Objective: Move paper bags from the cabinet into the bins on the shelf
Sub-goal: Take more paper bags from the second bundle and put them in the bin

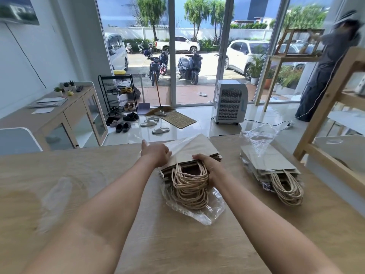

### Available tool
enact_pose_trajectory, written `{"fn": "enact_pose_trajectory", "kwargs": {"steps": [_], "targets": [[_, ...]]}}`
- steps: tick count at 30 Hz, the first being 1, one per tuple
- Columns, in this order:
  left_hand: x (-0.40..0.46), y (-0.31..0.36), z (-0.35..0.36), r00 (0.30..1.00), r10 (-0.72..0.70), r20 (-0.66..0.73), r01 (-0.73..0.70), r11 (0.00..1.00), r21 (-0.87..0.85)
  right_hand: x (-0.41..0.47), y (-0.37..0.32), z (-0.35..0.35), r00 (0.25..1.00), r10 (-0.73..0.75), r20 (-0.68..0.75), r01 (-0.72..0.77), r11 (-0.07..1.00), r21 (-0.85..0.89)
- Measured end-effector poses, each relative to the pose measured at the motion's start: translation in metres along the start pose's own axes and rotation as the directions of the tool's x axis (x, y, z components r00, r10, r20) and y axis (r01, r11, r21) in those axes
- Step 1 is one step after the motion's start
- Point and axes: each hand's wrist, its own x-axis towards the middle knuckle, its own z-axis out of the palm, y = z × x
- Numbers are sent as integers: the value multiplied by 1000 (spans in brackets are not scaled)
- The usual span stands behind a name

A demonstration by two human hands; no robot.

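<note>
Head view: the left hand (156, 154) pinches the clear plastic wrap (173, 148) at the far left edge of a stack of paper bags (199, 147) lying on the table (79, 175). The right hand (207, 165) curls round the stack's near right edge, just beside the rope handles (189, 182). Well right of both grips lies a second wrapped stack (266, 161), near a wooden shelf (324, 135).

I count 2 stacks of paper bags on the table (98, 194): near stack (195, 153) and right stack (266, 161). 2 hands on the near one: left hand (156, 154), right hand (209, 165). 1 white bin (339, 153).
</note>
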Motion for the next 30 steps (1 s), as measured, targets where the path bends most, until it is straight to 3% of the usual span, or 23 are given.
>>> {"fn": "enact_pose_trajectory", "kwargs": {"steps": [10,15,18,21,24,27,30], "targets": [[5,-1,9,1000,8,19,-9,995,104,-65,-7,-59,991,-131,-41,128,990,-59],[0,9,0,999,-10,40,6,994,112,-78,0,-111,975,-204,-88,185,965,-187],[-8,29,-9,1000,29,6,-29,998,-57,-98,-1,-135,965,-241,-100,209,944,-256],[-29,72,-24,986,167,-6,-162,947,-276,-131,-6,-161,955,-293,-57,258,906,-335],[-53,118,-36,966,257,-6,-221,817,-533,-165,-15,-196,924,-379,51,365,837,-407],[-77,163,-44,964,263,31,-140,606,-783,-203,-24,-245,896,-416,156,429,719,-547],[-98,195,-46,945,319,69,-137,580,-803,-221,-26,-293,909,-358,212,400,614,-680]]}}
